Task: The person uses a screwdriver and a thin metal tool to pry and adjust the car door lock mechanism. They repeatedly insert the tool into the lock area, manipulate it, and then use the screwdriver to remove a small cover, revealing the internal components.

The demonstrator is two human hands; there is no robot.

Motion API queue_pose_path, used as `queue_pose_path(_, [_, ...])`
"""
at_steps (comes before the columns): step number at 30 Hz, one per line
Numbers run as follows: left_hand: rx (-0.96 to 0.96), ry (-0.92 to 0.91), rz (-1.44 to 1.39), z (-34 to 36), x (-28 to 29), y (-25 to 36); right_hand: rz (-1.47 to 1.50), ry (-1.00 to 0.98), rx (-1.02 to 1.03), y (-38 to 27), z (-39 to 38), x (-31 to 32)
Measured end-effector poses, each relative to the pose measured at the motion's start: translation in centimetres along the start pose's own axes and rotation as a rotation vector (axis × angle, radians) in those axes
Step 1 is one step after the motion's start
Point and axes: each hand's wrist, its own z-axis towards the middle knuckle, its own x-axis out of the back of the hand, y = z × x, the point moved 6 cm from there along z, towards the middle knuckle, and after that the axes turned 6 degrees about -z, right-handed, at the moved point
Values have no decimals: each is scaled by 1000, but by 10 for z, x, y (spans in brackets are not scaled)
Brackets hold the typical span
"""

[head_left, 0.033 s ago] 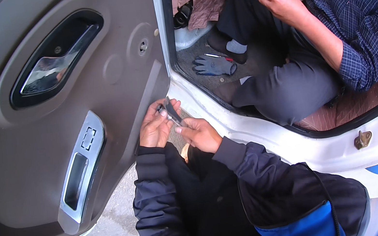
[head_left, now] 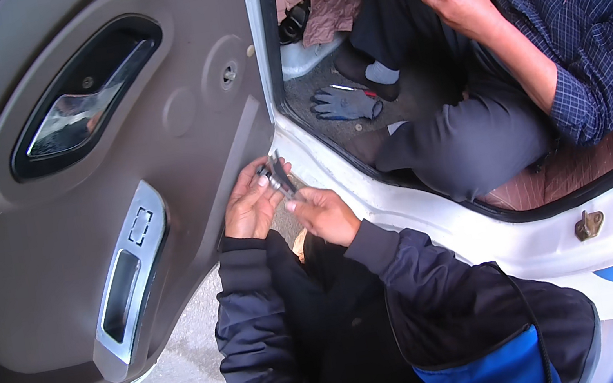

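Observation:
In front of my lap, beside the door's edge, my left hand [head_left: 249, 204] is closed with its fingertips on a small dark and silver part [head_left: 264, 172]. My right hand [head_left: 324, 216] pinches the lower end of a narrow dark grey metal piece [head_left: 282, 179]. Its upper end touches or overlaps the small part; which one cannot be told. Motion smears the narrow piece, so its exact kind is unclear.
The open brown car door [head_left: 191, 161] stands on the left, with an inner handle [head_left: 73, 115] and a grey armrest panel [head_left: 130, 281]. Right of my hands runs the white door sill [head_left: 389, 215]. Inside, a person [head_left: 484, 109] sits holding a dark object, near a grey glove [head_left: 345, 103].
The narrow metal piece has shifted slightly against the small part and is now blurred. Both hands stay nearly in place. The door appears a little farther left.

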Motion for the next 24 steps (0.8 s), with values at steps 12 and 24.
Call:
queue_pose_path(12, [75, 67, 141, 13, -6, 0, 527, 211, -46, -4, 23, 86])
queue_pose_path(24, [61, 145, 159, 35, 9, -10, 36, -33, -115, 7, 31, 42])
